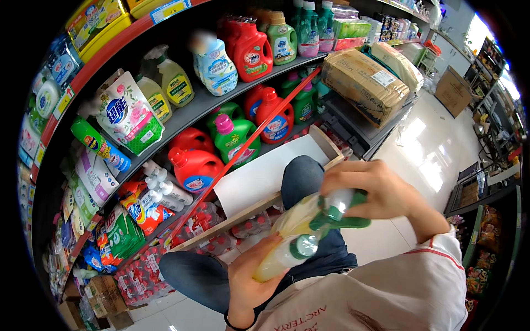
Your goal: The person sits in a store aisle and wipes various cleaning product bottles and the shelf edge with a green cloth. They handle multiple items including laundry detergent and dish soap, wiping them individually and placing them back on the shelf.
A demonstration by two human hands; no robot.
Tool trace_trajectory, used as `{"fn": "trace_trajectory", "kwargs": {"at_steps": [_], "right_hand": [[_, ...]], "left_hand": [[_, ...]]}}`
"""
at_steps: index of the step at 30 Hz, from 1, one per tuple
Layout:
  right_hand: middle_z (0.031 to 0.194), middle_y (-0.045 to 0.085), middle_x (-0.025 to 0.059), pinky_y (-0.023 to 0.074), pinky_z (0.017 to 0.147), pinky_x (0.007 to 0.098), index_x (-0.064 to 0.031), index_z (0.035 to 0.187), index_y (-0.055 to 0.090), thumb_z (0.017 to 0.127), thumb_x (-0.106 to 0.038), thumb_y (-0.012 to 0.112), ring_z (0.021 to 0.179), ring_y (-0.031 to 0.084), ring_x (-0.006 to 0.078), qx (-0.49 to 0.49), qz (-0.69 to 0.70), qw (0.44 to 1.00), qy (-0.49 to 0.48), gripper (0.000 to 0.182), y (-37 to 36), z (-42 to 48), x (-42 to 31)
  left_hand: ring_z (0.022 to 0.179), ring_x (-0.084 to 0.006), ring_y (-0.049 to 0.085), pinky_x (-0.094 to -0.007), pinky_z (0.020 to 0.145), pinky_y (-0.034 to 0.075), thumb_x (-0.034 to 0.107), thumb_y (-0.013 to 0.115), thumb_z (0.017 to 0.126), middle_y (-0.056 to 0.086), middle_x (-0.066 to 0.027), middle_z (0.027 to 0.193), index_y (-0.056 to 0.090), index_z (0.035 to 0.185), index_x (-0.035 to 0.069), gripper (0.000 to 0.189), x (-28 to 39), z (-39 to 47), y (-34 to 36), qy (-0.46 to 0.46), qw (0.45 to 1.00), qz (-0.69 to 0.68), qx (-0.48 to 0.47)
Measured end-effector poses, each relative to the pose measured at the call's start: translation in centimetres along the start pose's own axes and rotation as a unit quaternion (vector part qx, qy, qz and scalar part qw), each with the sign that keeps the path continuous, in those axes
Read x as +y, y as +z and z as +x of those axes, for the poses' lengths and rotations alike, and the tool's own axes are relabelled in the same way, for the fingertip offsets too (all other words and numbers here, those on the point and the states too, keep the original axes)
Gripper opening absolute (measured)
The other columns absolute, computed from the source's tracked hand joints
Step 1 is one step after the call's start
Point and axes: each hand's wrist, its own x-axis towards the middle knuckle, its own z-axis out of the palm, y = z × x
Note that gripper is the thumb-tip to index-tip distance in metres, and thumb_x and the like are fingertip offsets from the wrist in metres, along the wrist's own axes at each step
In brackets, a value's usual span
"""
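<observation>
My left hand (250,273), with a dark band at the wrist, is wrapped around a pale yellow bottle with a green cap (279,256). Right beside it lies a similar trigger spray bottle (296,213), also tilted, its body partly behind my left hand. My right hand (372,190) grips the clear and green trigger head (337,205) of that spray bottle. Motion blur softens the fingers and the head. Whether the two bottles are bound together I cannot tell. Both are held above my lap, between my jeans-clad knees.
Two similar bottles (172,80) stand on the upper shelf (186,109) among detergent jugs and a pouch (130,111). A red strip (248,145) slants across the lower shelf. A white board with a wooden rim (265,176) lies before me. A wrapped carton (364,85) sits at right.
</observation>
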Motion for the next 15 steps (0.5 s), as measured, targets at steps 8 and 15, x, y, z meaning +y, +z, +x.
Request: {"fn": "trace_trajectory", "kwargs": {"at_steps": [8, 15], "right_hand": [[0.098, 0.060, 0.0090, 0.0523, 0.067, 0.0378, -0.0112, 0.094, 0.060, 0.059, -0.011, 0.078, 0.077, 0.064, 0.0300, 0.115, -0.279, 0.944, 0.131, 0.040, -4.9, -3.6, -9.1], [0.099, 0.065, 0.0093, 0.0511, 0.069, 0.0365, -0.0074, 0.098, 0.062, 0.067, -0.004, 0.075, 0.080, 0.065, 0.0314, 0.228, -0.331, 0.854, 0.330, 0.034, -5.5, -7.8, -4.6]], "left_hand": [[0.117, -0.0312, 0.056, -0.0369, 0.100, 0.043, 0.002, 0.075, 0.071, 0.058, -0.0154, 0.127, 0.048, 0.133, 0.002, 0.068, 1.5, 3.4, 5.0, 0.064, 0.996, -0.023, -0.060], [0.117, -0.0320, 0.056, -0.0400, 0.100, 0.042, 0.011, 0.064, 0.084, 0.057, -0.0165, 0.128, 0.050, 0.132, 0.003, 0.050, -3.2, 3.3, 2.4, -0.016, 0.981, 0.189, 0.029]]}}
